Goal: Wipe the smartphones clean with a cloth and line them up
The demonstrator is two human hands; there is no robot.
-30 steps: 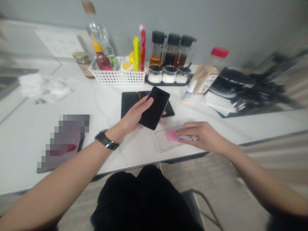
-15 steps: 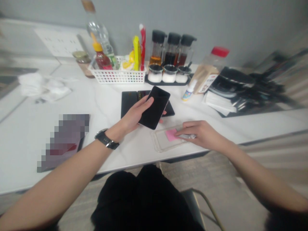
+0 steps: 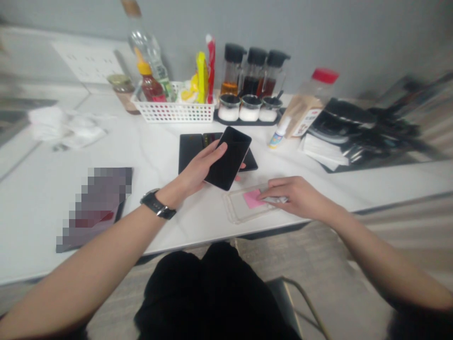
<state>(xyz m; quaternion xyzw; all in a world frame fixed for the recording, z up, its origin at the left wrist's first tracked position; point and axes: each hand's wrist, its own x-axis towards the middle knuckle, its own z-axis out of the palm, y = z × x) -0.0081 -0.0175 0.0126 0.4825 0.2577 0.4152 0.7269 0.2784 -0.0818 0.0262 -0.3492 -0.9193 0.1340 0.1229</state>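
Observation:
A black-screened phone (image 3: 230, 160) is gripped in my left hand (image 3: 201, 167), thumb on its face, held tilted above the counter. Behind and under it lie flat black items (image 3: 190, 148). Nearer the front edge, a clear phone case (image 3: 235, 208) lies on the counter with a pink square of paper (image 3: 252, 199) in it. My right hand (image 3: 295, 196) is over the right end of the case, its index fingertip at the pink paper. Something whitish (image 3: 278, 200) shows under its closed fingers; what it is cannot be made out.
A white basket (image 3: 177, 113) of bottles and packets stands at the back, beside a black condiment rack (image 3: 247, 122). A red-capped jar (image 3: 306, 115), small white bottle (image 3: 279, 134) and tissues (image 3: 325, 150) are at right. A blurred-out flat object (image 3: 99, 203) lies left, crumpled tissue (image 3: 67, 125) behind.

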